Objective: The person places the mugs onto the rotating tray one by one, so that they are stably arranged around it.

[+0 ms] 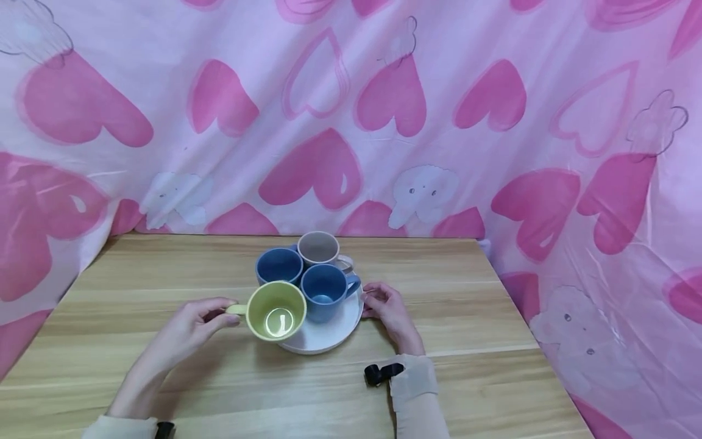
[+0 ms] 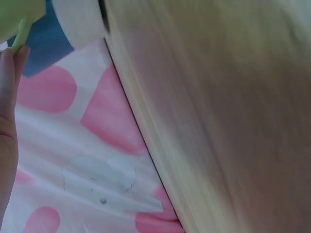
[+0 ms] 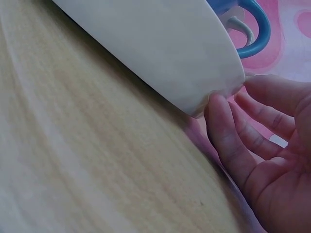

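Note:
My left hand pinches the handle of a yellow-green mug, which is tilted so that its inside faces the head camera. It is over the near left part of a white round tray. A blue mug, a darker blue mug and a grey mug stand close together on the tray. At the tray's right edge, my right hand holds the rim between thumb and fingers, as the right wrist view shows. The yellow-green mug's base is hidden.
The tray sits on a wood-grain table. A pink and white curtain with hearts hangs behind the table and along its sides. A black wrist mount sticks out from the right sleeve.

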`<state>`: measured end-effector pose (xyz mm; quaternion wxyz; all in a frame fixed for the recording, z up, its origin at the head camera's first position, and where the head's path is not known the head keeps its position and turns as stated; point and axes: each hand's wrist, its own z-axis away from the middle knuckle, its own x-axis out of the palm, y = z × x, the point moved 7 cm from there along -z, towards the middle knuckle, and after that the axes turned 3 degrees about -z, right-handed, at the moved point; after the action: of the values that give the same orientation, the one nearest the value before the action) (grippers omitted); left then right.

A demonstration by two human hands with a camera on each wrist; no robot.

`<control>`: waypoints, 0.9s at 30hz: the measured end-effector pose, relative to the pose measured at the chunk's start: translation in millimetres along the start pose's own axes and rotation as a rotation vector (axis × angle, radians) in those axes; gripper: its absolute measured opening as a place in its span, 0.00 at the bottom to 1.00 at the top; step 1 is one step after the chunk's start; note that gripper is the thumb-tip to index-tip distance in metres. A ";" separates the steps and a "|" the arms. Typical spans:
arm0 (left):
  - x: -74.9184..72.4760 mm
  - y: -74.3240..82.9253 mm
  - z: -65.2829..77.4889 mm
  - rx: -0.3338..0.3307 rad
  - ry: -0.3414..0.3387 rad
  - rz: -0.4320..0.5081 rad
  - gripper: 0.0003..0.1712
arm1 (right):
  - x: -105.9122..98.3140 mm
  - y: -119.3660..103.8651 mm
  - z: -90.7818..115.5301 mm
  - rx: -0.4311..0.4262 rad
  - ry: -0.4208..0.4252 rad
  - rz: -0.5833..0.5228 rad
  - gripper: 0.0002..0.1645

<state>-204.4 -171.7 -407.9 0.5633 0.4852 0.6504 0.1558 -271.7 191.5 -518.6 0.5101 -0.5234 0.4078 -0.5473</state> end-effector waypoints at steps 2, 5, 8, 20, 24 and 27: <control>4.6 -0.9 -4.4 -0.002 -0.024 0.010 0.09 | -0.8 0.3 0.0 -0.013 0.010 -0.003 0.14; 9.1 -3.4 -8.7 -0.011 -0.049 0.016 0.09 | -0.4 0.3 0.5 -0.018 0.003 0.005 0.13; 13.4 -6.4 -11.9 -0.019 -0.085 0.038 0.09 | -0.6 0.7 0.8 -0.006 0.001 0.008 0.13; 32.1 -18.1 -26.1 -0.028 -0.232 0.085 0.06 | -2.9 -0.6 0.4 0.007 0.019 0.032 0.14; 34.7 -20.9 -28.8 -0.026 -0.262 0.089 0.06 | -1.7 0.3 -0.4 0.005 0.004 0.023 0.14; 35.8 -22.2 -31.9 -0.035 -0.284 0.106 0.07 | -2.1 -0.1 -0.6 0.004 0.003 0.027 0.13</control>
<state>-238.9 -142.5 -435.3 0.6489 0.5261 0.5349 0.1267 -272.4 193.4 -518.9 0.5180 -0.5160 0.4144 -0.5419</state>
